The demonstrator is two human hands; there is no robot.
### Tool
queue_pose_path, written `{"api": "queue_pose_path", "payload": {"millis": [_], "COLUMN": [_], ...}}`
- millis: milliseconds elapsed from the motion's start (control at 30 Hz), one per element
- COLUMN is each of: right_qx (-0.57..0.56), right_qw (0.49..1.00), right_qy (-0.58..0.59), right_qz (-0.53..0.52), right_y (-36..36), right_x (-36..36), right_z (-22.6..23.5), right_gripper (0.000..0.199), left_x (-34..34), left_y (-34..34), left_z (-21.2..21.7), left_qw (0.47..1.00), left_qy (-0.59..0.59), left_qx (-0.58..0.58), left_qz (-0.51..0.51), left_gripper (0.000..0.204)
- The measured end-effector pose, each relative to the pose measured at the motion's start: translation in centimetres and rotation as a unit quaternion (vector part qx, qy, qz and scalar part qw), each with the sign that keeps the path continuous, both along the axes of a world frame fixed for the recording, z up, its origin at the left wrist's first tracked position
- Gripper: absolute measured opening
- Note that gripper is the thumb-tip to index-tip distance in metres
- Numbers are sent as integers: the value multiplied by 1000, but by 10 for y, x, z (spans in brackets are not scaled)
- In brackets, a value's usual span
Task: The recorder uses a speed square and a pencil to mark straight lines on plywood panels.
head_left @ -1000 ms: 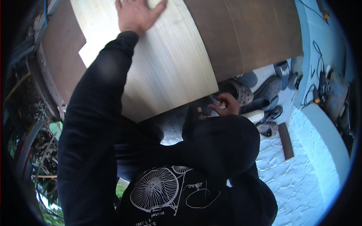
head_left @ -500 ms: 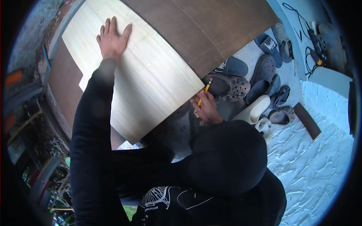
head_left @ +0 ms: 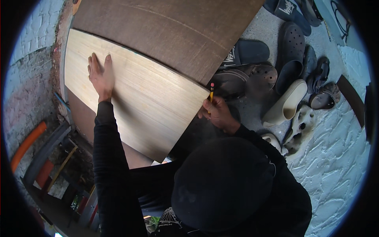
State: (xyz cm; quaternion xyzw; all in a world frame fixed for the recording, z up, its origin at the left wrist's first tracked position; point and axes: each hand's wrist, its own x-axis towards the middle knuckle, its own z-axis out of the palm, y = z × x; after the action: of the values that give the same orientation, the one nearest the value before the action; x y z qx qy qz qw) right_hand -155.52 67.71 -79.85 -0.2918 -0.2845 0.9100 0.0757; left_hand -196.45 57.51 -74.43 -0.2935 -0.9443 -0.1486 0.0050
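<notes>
A pale wooden board (head_left: 146,94) with a visible grain lies on a larger brown board (head_left: 158,31). My left hand (head_left: 102,81) rests flat on the pale board toward its far left end, fingers stretched and thumb apart. At the board's right corner, my right hand (head_left: 223,116) grips a yellow pencil (head_left: 211,93), its pink eraser end pointing up. The pencil's lower part is hidden by my fingers and the board's edge. Dark sleeves cover both forearms.
Several shoes lie right of the boards: a dark slide (head_left: 252,52), a grey clog (head_left: 291,47) and a cream shoe (head_left: 286,104). A brown strip (head_left: 351,98) leans by the white textured wall (head_left: 335,166). An orange curved piece (head_left: 27,146) stands at left.
The whole view has shifted and turned. The pencil now stands steeper in my right hand, with less of it showing. My left hand stays flat on the pale board.
</notes>
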Motion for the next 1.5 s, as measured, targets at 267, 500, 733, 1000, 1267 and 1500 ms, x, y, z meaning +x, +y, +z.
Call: {"api": "queue_pose_path", "payload": {"millis": [267, 500, 733, 1000, 1267, 1500], "right_qx": [56, 162, 153, 143, 30, 34], "right_qw": [996, 978, 976, 981, 995, 997], "right_qy": [-36, -133, -152, -130, -66, -38], "right_qz": [-55, -15, 10, -7, -64, -58], "right_y": [-1, 9, 6, 14, 1, -1], "right_x": [-23, -18, -13, -27, -23, -13], "right_z": [8, 32, 35, 39, 15, 12], "right_gripper": [20, 15, 16, 15, 20, 19], "left_x": [-20, -16, 1, 135, 205, 215], "left_y": [9, 6, 20, 63, 41, 40], "left_z": [5, -8, 26, 46, 24, 20], "left_qw": [1000, 1000, 996, 878, 920, 926], "left_qy": [-1, 26, 9, -132, -119, -102], "left_qx": [2, 3, 22, 4, 0, 37], "left_qz": [-5, 15, 83, -460, -374, -363], "left_gripper": [80, 81, 70, 81, 74, 68]}}
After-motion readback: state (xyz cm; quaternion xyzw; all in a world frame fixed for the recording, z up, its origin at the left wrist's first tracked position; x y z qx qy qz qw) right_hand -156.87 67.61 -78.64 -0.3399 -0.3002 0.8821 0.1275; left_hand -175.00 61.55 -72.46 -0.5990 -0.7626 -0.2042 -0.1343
